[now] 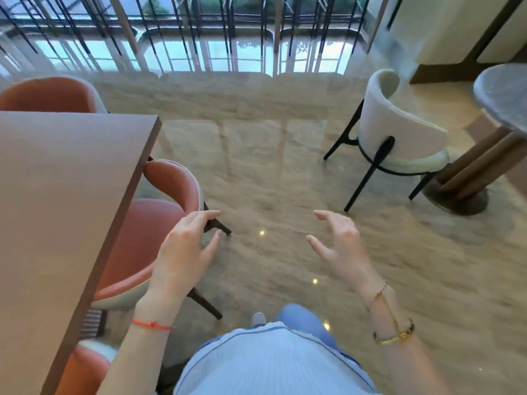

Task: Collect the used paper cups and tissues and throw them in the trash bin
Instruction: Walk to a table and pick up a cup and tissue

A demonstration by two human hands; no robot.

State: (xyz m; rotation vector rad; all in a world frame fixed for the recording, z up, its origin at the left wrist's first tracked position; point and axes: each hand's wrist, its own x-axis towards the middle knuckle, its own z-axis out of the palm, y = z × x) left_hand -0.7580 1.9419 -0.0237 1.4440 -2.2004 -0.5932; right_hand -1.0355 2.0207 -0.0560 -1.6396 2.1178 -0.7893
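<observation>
Both hands empty, fingers loosely spread: left hand (185, 246), right hand (339, 246), held over the marble floor (271, 172). Brown table (57, 195) and orange chair (159, 223) at left.

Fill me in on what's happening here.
A person stands on the glossy floor beside a brown table with orange chairs. The left hand and right hand are both open and empty, held out in front. No cups, tissues or trash bin are in view. A white chair stands ahead right.
</observation>
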